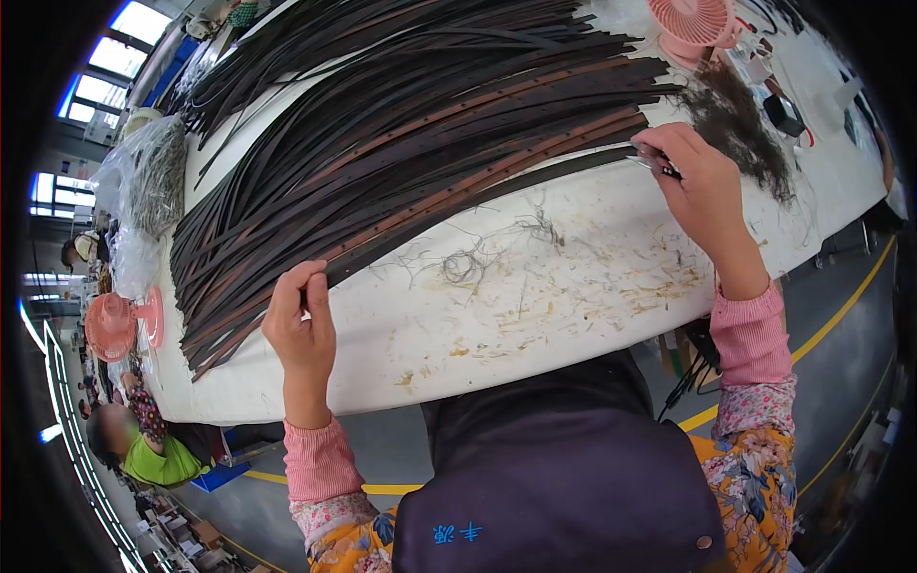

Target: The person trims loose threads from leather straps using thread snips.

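Long dark and brown strips (411, 143) lie fanned in a thick pile across the white table. At the pile's near edge, my left hand (304, 310) is closed, thumb and fingers pinched at a dark strip. My right hand (695, 177) is closed round a small metal tool (659, 165), which looks like small scissors or snips, close to the right end of the nearest dark strip (573, 169). Brown strips with a row of dark dots run along the pile between the hands.
Thread scraps (468, 267) litter the white table (382, 377). Dark loose fibres (740, 119) and a pink fan (693, 24) are at the back right. Another pink fan (112, 327) stands left, near a person in green (167, 463). Plastic-wrapped bundles (158, 177) sit back left.
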Demonstrator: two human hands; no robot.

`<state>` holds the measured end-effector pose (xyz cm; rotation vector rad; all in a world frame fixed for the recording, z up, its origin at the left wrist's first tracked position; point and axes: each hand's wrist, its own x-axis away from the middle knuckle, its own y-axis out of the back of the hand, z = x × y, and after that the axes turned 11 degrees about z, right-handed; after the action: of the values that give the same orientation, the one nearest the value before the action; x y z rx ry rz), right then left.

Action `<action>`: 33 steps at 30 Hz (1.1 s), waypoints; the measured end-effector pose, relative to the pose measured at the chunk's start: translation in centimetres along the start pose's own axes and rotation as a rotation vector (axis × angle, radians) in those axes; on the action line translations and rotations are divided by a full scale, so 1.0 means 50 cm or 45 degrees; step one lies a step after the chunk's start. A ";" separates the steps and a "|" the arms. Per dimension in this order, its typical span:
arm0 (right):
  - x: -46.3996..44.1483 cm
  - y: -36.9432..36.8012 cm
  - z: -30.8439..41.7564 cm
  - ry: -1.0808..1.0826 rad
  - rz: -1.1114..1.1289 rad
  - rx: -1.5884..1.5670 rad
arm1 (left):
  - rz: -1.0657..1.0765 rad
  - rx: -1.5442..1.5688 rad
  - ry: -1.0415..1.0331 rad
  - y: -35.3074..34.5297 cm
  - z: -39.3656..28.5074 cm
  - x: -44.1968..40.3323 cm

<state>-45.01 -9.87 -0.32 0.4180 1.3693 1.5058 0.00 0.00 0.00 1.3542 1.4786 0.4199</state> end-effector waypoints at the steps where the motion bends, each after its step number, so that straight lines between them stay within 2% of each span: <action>1: 0.001 0.007 -0.006 0.003 -0.007 -0.020 | -0.030 0.012 0.089 0.011 0.009 0.007; 3: 0.015 0.019 -0.029 -0.003 -0.003 -0.030 | -0.054 0.040 0.181 0.022 0.022 0.030; 6: 0.031 0.014 -0.057 0.014 0.048 -0.067 | 0.061 -0.039 0.304 0.041 0.053 0.060; 12: 0.058 0.010 -0.151 -0.098 0.123 -0.059 | 0.153 -0.042 0.327 0.042 0.069 0.104; 14: 0.071 0.013 -0.213 -0.352 0.024 0.217 | 0.151 -0.042 0.330 0.047 0.072 0.113; 15: 0.069 0.023 -0.207 -0.353 0.024 0.217 | 0.156 -0.034 0.339 0.049 0.070 0.118; 17: 0.061 0.059 -0.180 -0.690 -0.066 0.550 | 0.159 -0.023 0.348 0.047 0.070 0.121; 19: 0.049 0.063 -0.147 -0.668 -0.115 0.427 | 0.108 -0.005 0.342 0.045 0.070 0.128; 21: 0.034 0.042 -0.088 -0.007 -0.194 -0.008 | 0.086 -0.001 0.347 0.045 0.054 0.127; 25: 0.000 -0.012 0.133 0.295 0.182 -0.331 | -0.032 -0.018 0.239 0.024 0.008 0.109; 27: -0.019 -0.040 0.211 0.474 0.322 -0.222 | -0.036 -0.026 0.216 0.012 -0.021 0.102; 30: -0.039 -0.129 0.289 0.624 0.178 -0.149 | -0.081 -0.062 0.084 -0.001 -0.054 0.099; 32: -0.047 -0.156 0.315 0.630 0.499 -0.049 | -0.081 -0.091 0.089 0.002 -0.055 0.110; 33: -0.046 -0.164 0.310 0.632 0.499 -0.047 | -0.082 -0.112 0.088 0.002 -0.053 0.115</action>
<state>-28.15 -4.84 -2.19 0.3103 1.7054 2.0506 -1.16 6.07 -1.40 1.2303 1.5380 0.4888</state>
